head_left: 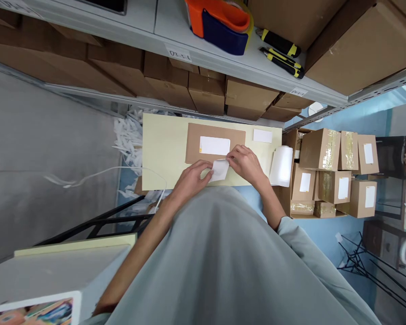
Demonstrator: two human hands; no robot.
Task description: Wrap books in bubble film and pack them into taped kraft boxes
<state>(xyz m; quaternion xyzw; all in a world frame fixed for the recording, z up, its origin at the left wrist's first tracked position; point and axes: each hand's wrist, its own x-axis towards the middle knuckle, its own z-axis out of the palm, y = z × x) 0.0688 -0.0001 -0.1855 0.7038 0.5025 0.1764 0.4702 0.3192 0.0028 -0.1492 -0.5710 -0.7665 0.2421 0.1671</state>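
Between my two hands is a small white label, held just above the near edge of the pale yellow table. My left hand pinches its left side, with thumb and fingers together. At its upper right corner, the fingertips of my right hand are closed on it. Right behind the hands lies a flat brown cardboard box with a white label on its top. Another white label rests at the table's back right. A white roll lies at the right end.
Above the table's back runs a grey shelf with an orange and blue tape dispenser, utility knives and boxes. Several taped cartons are stacked on the right. Paper scraps heap at the left, where a white cable hangs.
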